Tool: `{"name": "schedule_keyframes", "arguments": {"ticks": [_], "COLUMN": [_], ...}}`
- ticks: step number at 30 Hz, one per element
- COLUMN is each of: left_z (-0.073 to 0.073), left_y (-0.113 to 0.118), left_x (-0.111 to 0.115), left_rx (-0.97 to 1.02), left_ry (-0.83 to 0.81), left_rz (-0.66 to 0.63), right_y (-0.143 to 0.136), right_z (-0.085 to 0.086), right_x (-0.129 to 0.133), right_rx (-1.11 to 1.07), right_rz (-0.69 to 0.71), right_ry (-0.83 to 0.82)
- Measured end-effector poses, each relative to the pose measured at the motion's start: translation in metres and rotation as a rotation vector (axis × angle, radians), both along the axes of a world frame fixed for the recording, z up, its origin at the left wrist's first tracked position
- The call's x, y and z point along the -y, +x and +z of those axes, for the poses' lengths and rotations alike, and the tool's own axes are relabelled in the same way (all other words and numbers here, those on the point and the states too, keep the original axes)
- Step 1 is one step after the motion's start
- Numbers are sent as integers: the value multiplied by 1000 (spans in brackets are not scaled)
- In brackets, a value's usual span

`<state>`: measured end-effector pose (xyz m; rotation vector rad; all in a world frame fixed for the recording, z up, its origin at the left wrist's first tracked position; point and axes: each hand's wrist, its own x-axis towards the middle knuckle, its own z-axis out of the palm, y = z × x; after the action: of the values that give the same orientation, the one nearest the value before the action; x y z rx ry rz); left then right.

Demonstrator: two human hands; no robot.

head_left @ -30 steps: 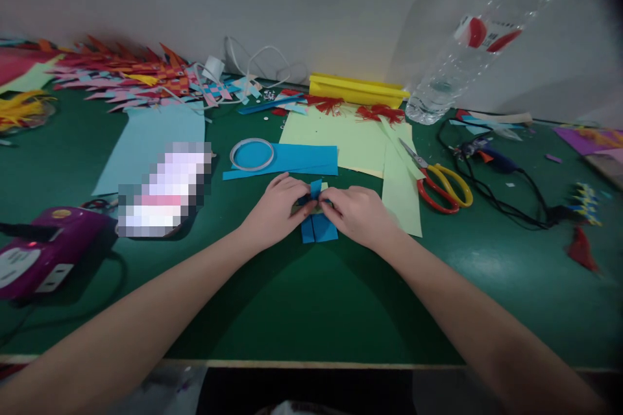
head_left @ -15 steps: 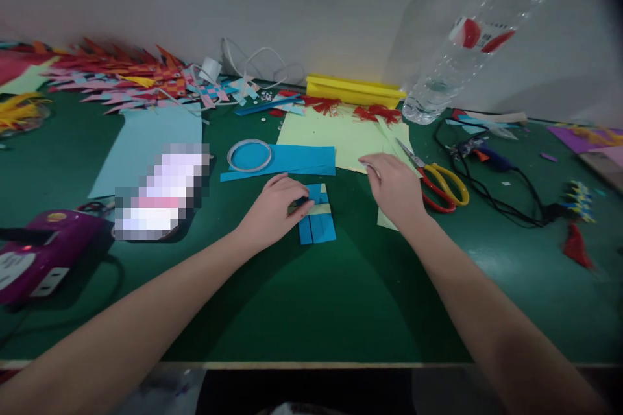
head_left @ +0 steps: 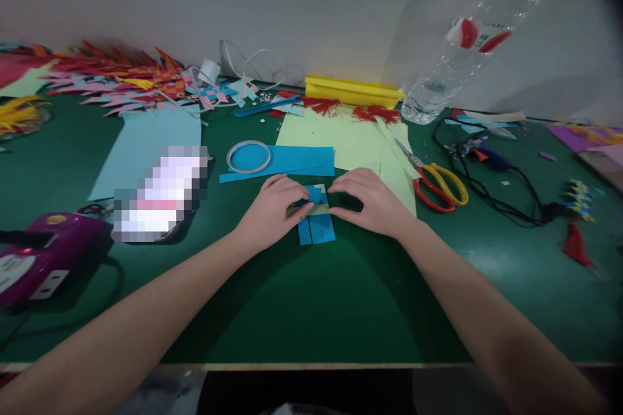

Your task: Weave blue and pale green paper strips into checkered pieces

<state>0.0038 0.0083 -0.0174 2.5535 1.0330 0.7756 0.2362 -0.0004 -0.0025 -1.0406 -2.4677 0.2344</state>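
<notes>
A small woven piece of blue paper strips (head_left: 322,228) with a pale yellow strip across it lies flat on the green table in front of me. My left hand (head_left: 277,211) is at its left side, thumb and fingers closed on the paper's edge. At the right edge is my right hand (head_left: 370,201), its thumb and fingers apart with a gap between them. Whether those fingertips touch the paper I cannot tell. Behind the piece lie wider blue paper strips (head_left: 304,159) with a roll of tape (head_left: 248,171) on top.
Pale green paper (head_left: 350,142) lies farther back. Scissors (head_left: 440,188) rest right of my right hand, near a glue gun (head_left: 491,154) with its cord. A water bottle (head_left: 438,87) leans behind. On the left are a blurred-out phone (head_left: 160,194) and a purple power strip (head_left: 53,253).
My right hand has moved left, from the pale green paper to the right edge of the blue piece, and its fingers have spread. My left hand has stayed in place.
</notes>
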Motion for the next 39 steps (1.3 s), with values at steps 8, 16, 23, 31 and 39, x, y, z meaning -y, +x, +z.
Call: {"name": "schedule_keyframes", "arguments": {"ticks": [8,16,23,31,39], "left_z": [-2,-2,-1,1,1], "left_y": [0,1,2,2,2], "left_x": [1,-1,-1,-1,-1], "left_rx": [59,12,15,5,9], "left_ry": [-56,-126,-137,-173,-179], "left_rz": [-3,-1,10,13,2], "right_y": [-1,-3,-3,-3,-3], "right_z": [-6,-7,-8,-8,-10], "right_x": [-1,-2,-3,-3,-5], "right_rx": [21,2,6,15,3], "right_rz": [74,80,93,95,96], "right_ry": [-51,-31,-31,-6,6]}}
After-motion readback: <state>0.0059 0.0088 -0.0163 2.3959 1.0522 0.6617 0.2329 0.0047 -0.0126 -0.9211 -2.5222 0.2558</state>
